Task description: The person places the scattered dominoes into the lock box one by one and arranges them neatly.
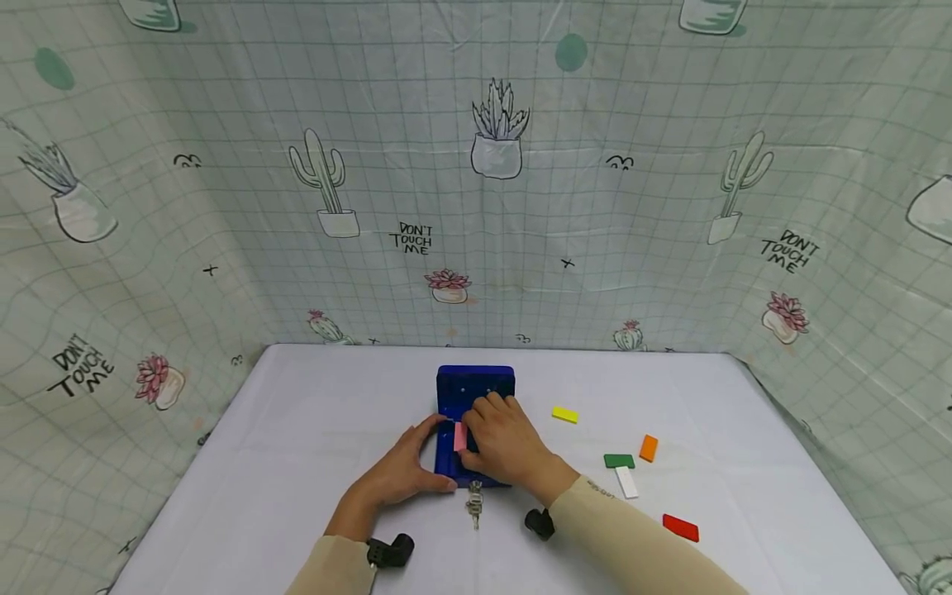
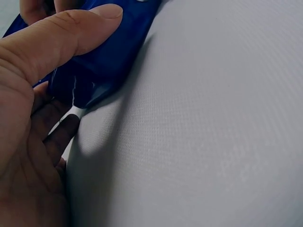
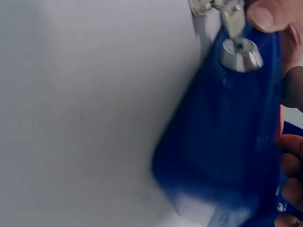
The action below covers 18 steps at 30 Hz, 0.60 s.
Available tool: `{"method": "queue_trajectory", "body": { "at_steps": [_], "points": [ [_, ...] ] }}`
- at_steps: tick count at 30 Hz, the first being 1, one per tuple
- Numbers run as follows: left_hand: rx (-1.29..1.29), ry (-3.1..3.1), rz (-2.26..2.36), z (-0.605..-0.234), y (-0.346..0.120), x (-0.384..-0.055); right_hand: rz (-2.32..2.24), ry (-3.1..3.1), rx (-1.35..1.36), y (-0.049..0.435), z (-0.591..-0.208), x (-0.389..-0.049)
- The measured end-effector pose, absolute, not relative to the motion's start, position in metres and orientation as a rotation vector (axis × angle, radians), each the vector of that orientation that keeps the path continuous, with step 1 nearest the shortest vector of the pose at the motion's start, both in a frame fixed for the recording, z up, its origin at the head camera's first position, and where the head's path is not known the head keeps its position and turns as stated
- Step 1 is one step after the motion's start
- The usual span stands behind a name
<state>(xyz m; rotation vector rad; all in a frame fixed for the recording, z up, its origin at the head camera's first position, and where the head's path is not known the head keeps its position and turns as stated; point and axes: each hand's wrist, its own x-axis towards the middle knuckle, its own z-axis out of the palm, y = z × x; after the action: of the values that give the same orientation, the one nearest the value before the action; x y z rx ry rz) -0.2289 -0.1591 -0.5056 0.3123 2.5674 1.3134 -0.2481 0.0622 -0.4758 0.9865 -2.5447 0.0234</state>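
A blue cash box [image 1: 474, 378] stands on the table with its lid raised at the back. My left hand [image 1: 402, 473] grips the box's left side, its thumb [image 2: 71, 35] against the front wall and the fingers around the far side. Over the open box, my right hand [image 1: 509, 446] pinches a pink block [image 1: 459, 438] between thumb and fingers. The hand hides much of the box's inside. From the silver lock [image 3: 240, 56] on the front wall hangs a bunch of keys [image 1: 474, 504], one of them inserted.
To the right lie a yellow block [image 1: 565, 415], an orange block [image 1: 649, 449], a green block [image 1: 619, 461], a white block [image 1: 627, 483] and a red block [image 1: 680, 527]. A patterned cloth [image 1: 446, 190] hangs behind the white table [image 1: 335, 397].
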Motion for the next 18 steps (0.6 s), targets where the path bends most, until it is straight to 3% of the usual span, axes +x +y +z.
{"method": "queue_trajectory", "body": {
  "at_steps": [18],
  "points": [
    [0.337, 2.547, 1.331, -0.506, -0.160, -0.229, -0.053, -2.615, 1.071, 0.042, -0.488, -0.256]
  ]
}}
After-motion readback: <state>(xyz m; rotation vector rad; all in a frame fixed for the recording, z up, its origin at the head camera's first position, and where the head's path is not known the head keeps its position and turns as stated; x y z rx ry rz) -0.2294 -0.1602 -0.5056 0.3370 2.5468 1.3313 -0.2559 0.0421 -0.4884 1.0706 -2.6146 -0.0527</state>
